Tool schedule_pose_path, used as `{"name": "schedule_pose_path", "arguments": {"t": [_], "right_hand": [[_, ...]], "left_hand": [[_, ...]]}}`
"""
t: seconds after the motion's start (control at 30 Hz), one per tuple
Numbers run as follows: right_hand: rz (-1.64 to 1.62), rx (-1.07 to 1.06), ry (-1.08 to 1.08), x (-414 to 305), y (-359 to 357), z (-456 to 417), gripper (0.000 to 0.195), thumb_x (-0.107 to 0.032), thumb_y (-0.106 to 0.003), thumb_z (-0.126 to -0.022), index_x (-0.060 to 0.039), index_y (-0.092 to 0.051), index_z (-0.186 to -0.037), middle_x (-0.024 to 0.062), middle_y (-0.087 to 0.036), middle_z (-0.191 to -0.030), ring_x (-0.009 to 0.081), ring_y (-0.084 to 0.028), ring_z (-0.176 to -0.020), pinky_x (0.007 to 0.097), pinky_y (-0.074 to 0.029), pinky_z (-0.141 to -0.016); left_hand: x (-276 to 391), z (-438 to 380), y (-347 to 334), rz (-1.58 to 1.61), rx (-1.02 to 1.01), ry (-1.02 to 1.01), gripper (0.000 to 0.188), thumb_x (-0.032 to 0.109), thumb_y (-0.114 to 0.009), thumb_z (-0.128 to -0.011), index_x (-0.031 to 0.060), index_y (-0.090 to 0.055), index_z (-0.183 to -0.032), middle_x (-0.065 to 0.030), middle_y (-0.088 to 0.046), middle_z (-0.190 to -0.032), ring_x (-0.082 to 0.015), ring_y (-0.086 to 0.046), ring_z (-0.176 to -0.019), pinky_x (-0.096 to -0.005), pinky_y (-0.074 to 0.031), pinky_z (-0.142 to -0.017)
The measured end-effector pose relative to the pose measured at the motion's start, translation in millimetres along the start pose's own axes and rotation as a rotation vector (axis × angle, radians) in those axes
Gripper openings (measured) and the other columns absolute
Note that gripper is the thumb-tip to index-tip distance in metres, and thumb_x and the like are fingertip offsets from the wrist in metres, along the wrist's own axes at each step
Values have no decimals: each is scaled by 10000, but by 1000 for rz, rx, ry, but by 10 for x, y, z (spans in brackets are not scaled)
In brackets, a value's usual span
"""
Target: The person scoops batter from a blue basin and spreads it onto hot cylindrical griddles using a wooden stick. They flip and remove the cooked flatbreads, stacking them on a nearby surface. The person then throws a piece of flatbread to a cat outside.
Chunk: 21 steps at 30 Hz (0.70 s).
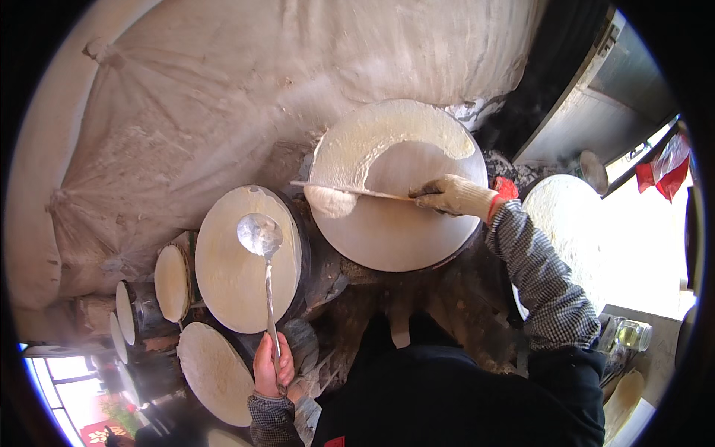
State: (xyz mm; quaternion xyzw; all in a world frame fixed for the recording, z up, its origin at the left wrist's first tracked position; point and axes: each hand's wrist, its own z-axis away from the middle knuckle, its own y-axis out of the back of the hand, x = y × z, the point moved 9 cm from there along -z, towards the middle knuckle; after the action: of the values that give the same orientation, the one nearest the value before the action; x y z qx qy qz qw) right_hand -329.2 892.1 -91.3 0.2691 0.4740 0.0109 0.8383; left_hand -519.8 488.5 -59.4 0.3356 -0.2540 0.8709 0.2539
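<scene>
My left hand [273,364] is bare and closed around the handle of a metal ladle [260,234]; the ladle's bowl is over a round griddle [223,279] coated with pale batter. My right hand [455,195], in a knitted glove, grips a thin flat spreader stick [357,191] lying across the large round griddle [391,240]. Pale batter [385,125] covers that griddle's upper left in a curved band. A thicker mound of batter [332,202] sits by the stick's far end. The griddle's middle and lower part show a smooth surface.
Several more round griddles stand at the left, one of them pale-topped [215,374]. Another large griddle [564,223] lies beside my right sleeve. A glass jar of yellowish liquid [634,335] stands at the right. Wrinkled sheeting [223,84] spans the upper left.
</scene>
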Motion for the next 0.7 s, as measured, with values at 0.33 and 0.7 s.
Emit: {"name": "schedule_pose_path", "arguments": {"t": [0.33,0.7], "right_hand": [[-105,154,-190,145,-132,1479,383,-270,-678,-835,-11,-630,-1113,65,-656,-850,89,-532,-588,230,-456,-537],[-1444,374,-33,-707,-2630,351,232,-247,-571,-928,-45,-521,-1028,10,-553,-722,84,-519,-541,227,-412,-445]], "left_hand": [[-57,-109,210,-57,-154,71,360,390,-310,-1006,75,-483,-979,11,-407,-551,-71,-324,-327,-217,-285,-276],[27,103,880,-132,-260,66,367,404,-327,-1001,72,-478,-960,3,-408,-543,-77,-335,-336,-223,-286,-285]]}}
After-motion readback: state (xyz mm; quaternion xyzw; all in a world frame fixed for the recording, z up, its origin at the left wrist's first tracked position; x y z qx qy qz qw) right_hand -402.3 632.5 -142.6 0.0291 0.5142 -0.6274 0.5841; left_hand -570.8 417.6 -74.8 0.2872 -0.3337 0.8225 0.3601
